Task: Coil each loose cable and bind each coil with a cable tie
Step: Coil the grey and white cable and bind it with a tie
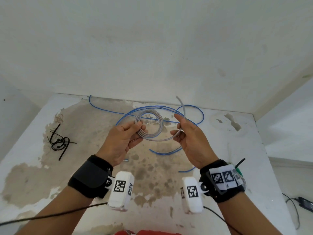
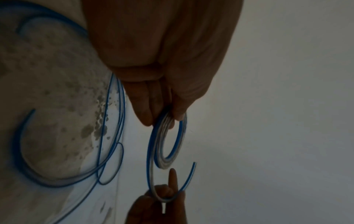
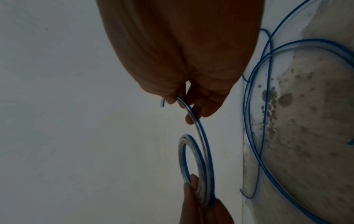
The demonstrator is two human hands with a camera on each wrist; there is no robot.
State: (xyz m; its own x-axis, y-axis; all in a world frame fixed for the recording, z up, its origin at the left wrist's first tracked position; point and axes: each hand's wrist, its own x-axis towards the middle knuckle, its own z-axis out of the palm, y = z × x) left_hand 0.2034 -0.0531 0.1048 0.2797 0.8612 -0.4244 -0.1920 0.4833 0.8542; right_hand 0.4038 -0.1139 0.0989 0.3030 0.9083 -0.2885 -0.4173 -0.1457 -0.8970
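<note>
While the blue-and-clear cable (image 1: 149, 123) is mostly wound into a coil held above the table (image 1: 264, 158), the left hand (image 1: 124, 138) pinches its turns and the right hand (image 1: 189, 133) pinches the tail. No tie binds it yet. Beyond the fingers (image 2: 145, 112), loose blue cable (image 1: 194, 114) lies uncoiled; a black bundle (image 1: 59, 141) lies well left.

Two hands: left hand (image 1: 124, 139), right hand (image 1: 189, 138). One held cable coil (image 1: 149, 125), one loose blue cable (image 1: 191, 107) at twelve o'clock, one black cable-tie tangle (image 1: 58, 141) at nine o'clock.
</note>
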